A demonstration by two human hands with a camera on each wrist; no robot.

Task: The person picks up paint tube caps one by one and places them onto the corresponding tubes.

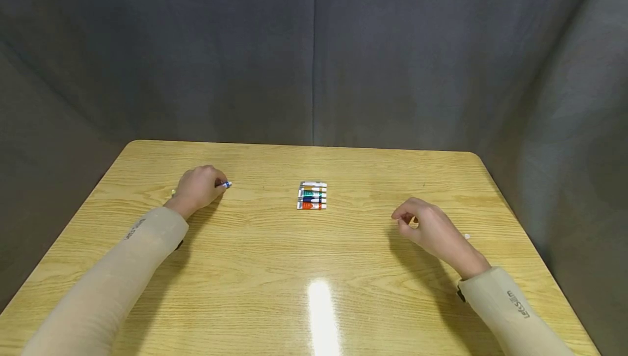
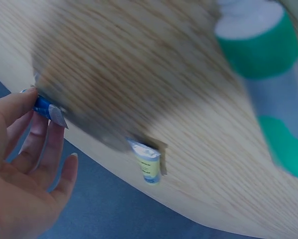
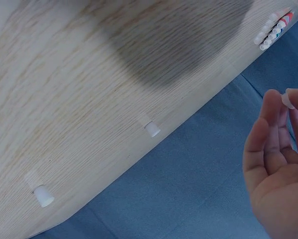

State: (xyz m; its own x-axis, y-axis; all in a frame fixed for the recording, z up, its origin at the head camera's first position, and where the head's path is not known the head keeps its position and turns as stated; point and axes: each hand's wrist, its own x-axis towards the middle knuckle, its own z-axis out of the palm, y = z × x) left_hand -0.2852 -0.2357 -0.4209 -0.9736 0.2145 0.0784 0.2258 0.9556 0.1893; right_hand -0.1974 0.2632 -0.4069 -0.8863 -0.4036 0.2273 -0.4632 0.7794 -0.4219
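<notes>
My left hand [image 1: 198,188] pinches a small blue paint tube [image 2: 43,106] between thumb and fingers, its flat crimped end sticking out in the left wrist view. On the table near that hand lies a yellow-labelled paint tube [image 2: 149,163]. At the table's right side my right hand [image 1: 432,230] is raised, thumb and index finger pinching a small white cap [image 3: 287,101]. Two more white caps stand apart on the tabletop in the right wrist view, a nearer cap [image 3: 43,195] and a farther cap [image 3: 152,129].
Several paint tubes [image 1: 312,195] lie side by side in a row at the middle of the wooden table [image 1: 275,269]. A blurred green-and-white bottle-like object [image 2: 268,89] looms close in the left wrist view. Dark curtains [image 1: 235,61] hang behind the table.
</notes>
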